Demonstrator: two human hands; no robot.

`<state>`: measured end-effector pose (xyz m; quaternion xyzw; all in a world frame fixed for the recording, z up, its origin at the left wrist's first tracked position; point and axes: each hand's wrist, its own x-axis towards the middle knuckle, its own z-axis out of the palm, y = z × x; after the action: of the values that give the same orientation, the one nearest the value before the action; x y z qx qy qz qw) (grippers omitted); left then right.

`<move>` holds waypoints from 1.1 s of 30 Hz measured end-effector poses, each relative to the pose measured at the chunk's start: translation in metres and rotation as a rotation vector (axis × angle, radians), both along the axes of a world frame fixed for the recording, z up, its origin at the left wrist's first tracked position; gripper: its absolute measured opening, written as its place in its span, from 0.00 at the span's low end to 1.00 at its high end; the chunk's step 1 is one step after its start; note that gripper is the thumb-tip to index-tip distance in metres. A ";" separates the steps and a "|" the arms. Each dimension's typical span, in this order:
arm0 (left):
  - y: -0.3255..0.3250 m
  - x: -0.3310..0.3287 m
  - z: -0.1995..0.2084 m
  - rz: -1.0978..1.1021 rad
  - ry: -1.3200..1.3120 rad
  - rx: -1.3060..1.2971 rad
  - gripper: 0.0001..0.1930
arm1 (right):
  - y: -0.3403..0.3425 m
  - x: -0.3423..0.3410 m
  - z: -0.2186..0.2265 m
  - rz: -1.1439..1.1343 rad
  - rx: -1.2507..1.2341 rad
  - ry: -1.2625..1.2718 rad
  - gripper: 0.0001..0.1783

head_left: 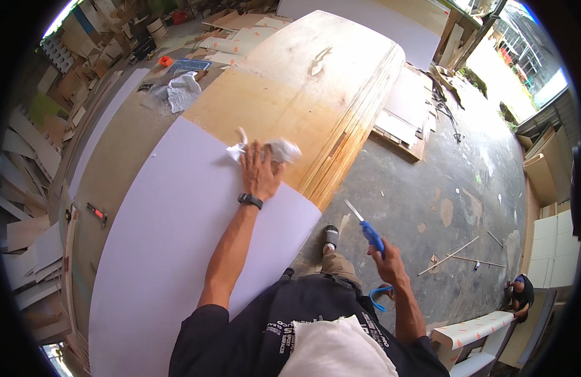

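Observation:
My left hand, with a dark watch on its wrist, presses a crumpled white cloth against the big board. The cloth bunches out on both sides of the fingers. Below it, the near part of the board is covered by a smooth pale white sheet, whose edge runs just under my hand. Bare yellowish plywood shows beyond, with layered wood strips along the right side. Off the board's right edge, my right hand grips a blue-handled utility knife, its blade pointing up and left over the floor.
Left of the board lie a hammer, a white rag and an orange object. Stacked panels and thin sticks rest on the grey floor at right. Another person is at the lower right, near a white bench-like piece.

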<state>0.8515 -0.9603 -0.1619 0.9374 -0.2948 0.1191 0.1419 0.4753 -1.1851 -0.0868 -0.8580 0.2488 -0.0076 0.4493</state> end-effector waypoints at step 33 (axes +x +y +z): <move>-0.106 0.293 -0.025 0.112 0.152 -0.425 0.26 | -0.088 0.345 0.045 0.076 -0.002 -0.048 0.16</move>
<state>1.1444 -1.0665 -0.1868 0.9076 -0.1993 0.1154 0.3511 0.8201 -1.2734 -0.0415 -0.8669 0.2052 -0.0112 0.4541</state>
